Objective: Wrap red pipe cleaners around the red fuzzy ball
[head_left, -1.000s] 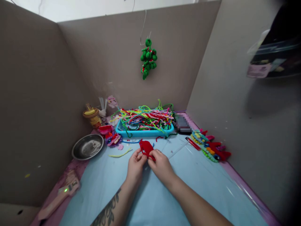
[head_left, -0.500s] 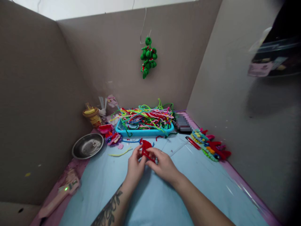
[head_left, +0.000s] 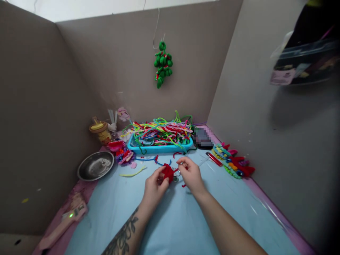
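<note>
A: ok so what are the hands actually doing here?

B: Left hand (head_left: pixel 154 184) has its thumb and fingers closed around a fuzzy red piece (head_left: pixel 168 173), gap's basically just as wide as the piece. Right hand (head_left: pixel 191 176) is curled in, thumb and forefinger pinched on a red strand (head_left: pixel 175 170) that runs over from the piece.

A: and where's the red piece sitting?

B: Held up over the middle of the bench (head_left: pixel 170 226), between the hands, on the near side of the blue tray (head_left: pixel 160 149). Small shiny thing right next to it, too blurry to name tbh.

A: what else is around?

B: Tray's along the far edge, heaped with fuzzy stems (head_left: pixel 162 131) in loads of colors. Blue stem (head_left: pixel 145 159) lies just in front of it, pale yellow strip (head_left: pixel 132 173) a bit nearer. Metal bowl (head_left: pixel 89 171) is by the left edge, pink glue gun (head_left: pixel 62 226) near the near left corner. Red cutter (head_left: pixel 214 159) lies toward the right edge, beside some colorful fuzzy pieces (head_left: pixel 231 163).
</note>
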